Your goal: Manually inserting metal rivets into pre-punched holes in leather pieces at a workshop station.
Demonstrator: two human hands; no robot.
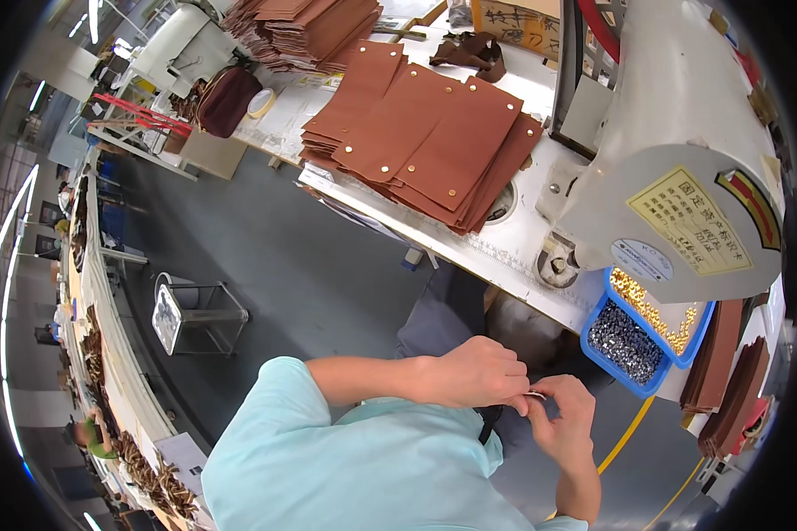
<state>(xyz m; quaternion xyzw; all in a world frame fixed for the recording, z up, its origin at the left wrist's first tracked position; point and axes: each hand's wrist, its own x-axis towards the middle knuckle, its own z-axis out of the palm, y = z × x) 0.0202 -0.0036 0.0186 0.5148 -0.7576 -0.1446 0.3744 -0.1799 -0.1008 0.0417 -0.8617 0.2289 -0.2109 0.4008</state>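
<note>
In front of my body, past the table's near edge, both hands meet with fingers closed. My left hand (483, 372) and my right hand (562, 416) pinch together at a small, thin, whitish piece (535, 395); its kind I cannot make out, since fingers cover most of it. Farther off on the white table lies a fanned stack of reddish-brown leather-like panels (443, 133) with gold round studs along their edges. To the right of my hands, a blue tray (653, 389) holds dark metal pieces, overlapping another blue tray (705, 320) of small gold-coloured pieces.
A large pale machine (682, 106) rises over the table's right side. Brown strips (714, 363) hang beyond the trays. At the back stand a taller brown stack (301, 31), a tape roll (260, 103) and a dark red pouch (228, 102). A small metal cart (212, 310) is on the floor at left.
</note>
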